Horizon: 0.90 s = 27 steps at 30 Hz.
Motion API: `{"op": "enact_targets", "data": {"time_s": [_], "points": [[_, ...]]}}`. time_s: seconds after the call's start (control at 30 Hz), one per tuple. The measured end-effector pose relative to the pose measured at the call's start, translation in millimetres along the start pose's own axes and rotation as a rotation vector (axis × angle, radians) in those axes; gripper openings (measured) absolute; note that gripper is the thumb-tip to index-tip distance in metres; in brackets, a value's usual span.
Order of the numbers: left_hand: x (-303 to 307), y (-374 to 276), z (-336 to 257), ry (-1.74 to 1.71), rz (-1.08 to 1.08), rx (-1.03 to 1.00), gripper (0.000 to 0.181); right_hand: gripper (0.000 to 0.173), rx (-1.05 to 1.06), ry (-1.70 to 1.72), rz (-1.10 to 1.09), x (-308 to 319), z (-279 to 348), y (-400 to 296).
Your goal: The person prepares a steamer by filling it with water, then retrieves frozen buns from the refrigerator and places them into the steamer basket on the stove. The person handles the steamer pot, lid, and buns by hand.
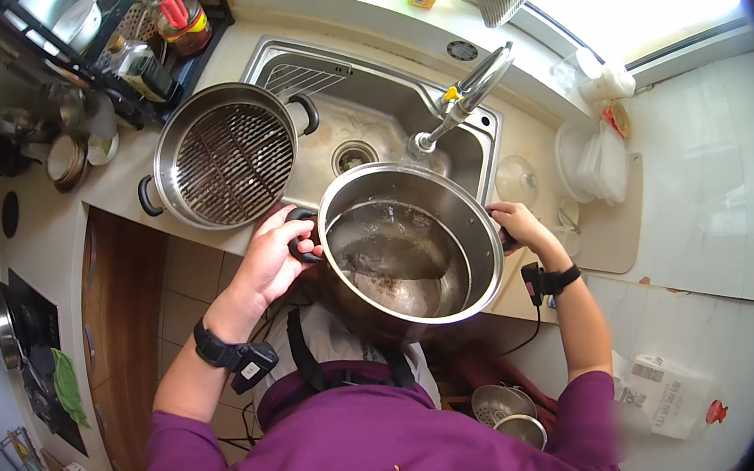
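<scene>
A large stainless-steel pot point(394, 255) with water in it is held at the front edge of the sink. My left hand point(277, 252) is closed around its left black handle, and my right hand point(522, 223) grips the handle on the other side. Left of it, a steel steamer tier point(234, 155) with a slatted bottom and two black handles rests partly over the counter and the sink point(362, 123). The chrome faucet point(466, 98) stands behind the pot, its spout raised above the basin's right side.
On the right are a clear lid point(516, 178), stacked plastic containers point(602, 163) and a cutting board point(623, 231). A dark rack point(204, 58) with bottles stands at the back left. Further left lies a cooktop point(44, 365) with a lidded pan point(1, 324). Metal pots point(503, 405) are below the counter.
</scene>
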<state>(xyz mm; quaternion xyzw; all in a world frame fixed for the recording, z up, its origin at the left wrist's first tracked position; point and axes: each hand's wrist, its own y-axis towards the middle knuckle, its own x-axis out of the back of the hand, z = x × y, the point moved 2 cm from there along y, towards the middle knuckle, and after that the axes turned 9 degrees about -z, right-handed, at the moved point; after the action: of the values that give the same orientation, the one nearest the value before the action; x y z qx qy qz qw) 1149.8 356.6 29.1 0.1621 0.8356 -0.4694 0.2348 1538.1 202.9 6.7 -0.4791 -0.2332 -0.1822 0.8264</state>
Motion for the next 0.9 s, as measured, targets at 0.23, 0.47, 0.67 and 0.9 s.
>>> {"op": "enact_targets", "data": {"time_s": [0.23, 0.47, 0.67, 0.9], "points": [[49.7, -51.9, 16.9, -0.017, 0.016, -0.114, 0.014, 0.03, 0.166, 0.123, -0.095, -20.8, 1.4, -73.1], [127.5, -141.8, 43.7, -0.166, 0.073, -0.334, 0.01, 0.027, 0.529, 0.177, -0.108, -54.2, 18.3, -142.0], [240.1, -279.8, 67.6, -0.357, -0.073, -0.448, 0.015, 0.036, 0.52, 0.41, 0.298, -152.4, 51.9, -248.2], [395.3, -437.2, 95.7, -0.589, -0.106, -0.655, 0.017, 0.038, 0.699, 0.347, 0.563, -315.0, 116.1, -362.9]]}}
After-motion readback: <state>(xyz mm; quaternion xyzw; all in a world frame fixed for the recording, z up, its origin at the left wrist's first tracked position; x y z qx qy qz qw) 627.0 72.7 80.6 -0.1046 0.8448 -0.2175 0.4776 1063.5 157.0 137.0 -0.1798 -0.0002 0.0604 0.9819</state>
